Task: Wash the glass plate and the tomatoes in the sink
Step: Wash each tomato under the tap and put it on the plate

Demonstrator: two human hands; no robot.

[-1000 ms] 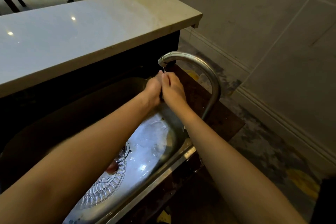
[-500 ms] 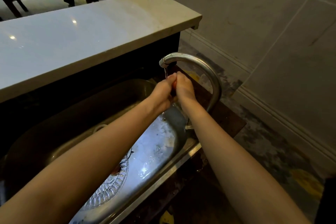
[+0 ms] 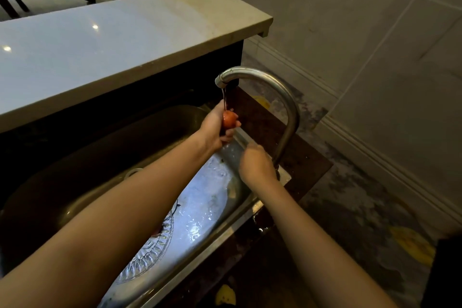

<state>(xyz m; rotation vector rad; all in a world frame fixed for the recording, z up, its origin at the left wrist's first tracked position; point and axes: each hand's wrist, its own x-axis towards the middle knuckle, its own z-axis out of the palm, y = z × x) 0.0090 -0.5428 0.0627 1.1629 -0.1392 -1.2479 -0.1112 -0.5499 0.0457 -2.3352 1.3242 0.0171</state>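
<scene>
My left hand (image 3: 215, 127) grips a small red tomato (image 3: 229, 119) directly under the thin stream from the curved steel faucet (image 3: 280, 90). My right hand (image 3: 256, 165) is lower and to the right, near the faucet's base, with fingers curled; whether it holds anything is hidden. The patterned glass plate (image 3: 147, 255) lies on the floor of the steel sink (image 3: 207, 210), mostly covered by my left forearm. A bit of red, perhaps another tomato (image 3: 156, 232), peeks out on the plate beside my arm.
A pale stone counter (image 3: 112, 40) overhangs the far side of the sink. The sink's front rim (image 3: 220, 237) runs diagonally below my arms. Tiled wall and patterned floor lie to the right. Dark furniture stands at the top left.
My hands were pressed together around the tomato under the spout. Now my right hand has dropped away toward the faucet base, leaving the tomato in my left hand alone.
</scene>
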